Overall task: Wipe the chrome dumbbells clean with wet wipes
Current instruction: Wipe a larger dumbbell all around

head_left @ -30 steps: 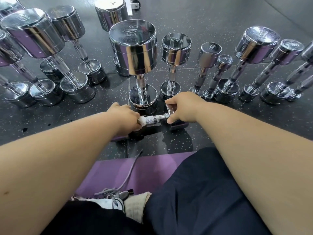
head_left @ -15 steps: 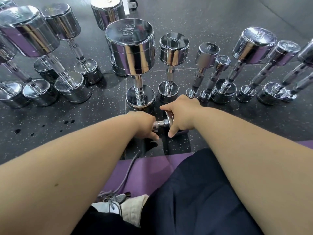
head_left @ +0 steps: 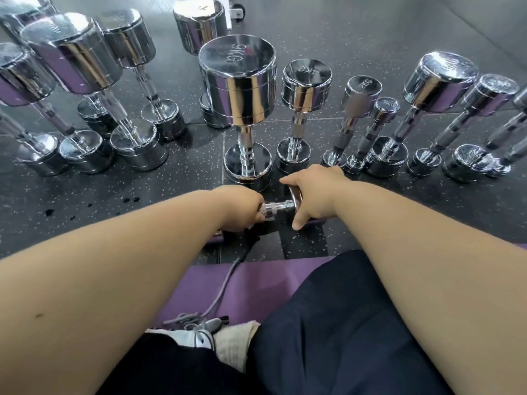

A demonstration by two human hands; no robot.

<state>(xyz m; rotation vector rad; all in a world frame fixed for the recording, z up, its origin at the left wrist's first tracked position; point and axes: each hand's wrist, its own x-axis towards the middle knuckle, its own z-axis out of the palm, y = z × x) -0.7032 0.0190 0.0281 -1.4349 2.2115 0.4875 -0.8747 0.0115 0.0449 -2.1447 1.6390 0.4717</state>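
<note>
A small chrome dumbbell lies sideways on the dark floor just in front of me. My left hand is wrapped round the left part of its knurled handle; the wipe is hidden inside the fist. My right hand grips the dumbbell's right head, thumb pointing down. The left head is hidden under my left hand. Right behind stand the 9 kg dumbbell and a smaller upright dumbbell.
Several upright chrome dumbbells stand in a row to the right and in a cluster at the left. A purple mat lies under my legs, with a grey cord across it. Water drops mark the floor at left.
My left hand slid right along the handle and then back a little to the left. The white wipe seen at the fist a second ago is now hidden. My right hand kept hold of the head.
</note>
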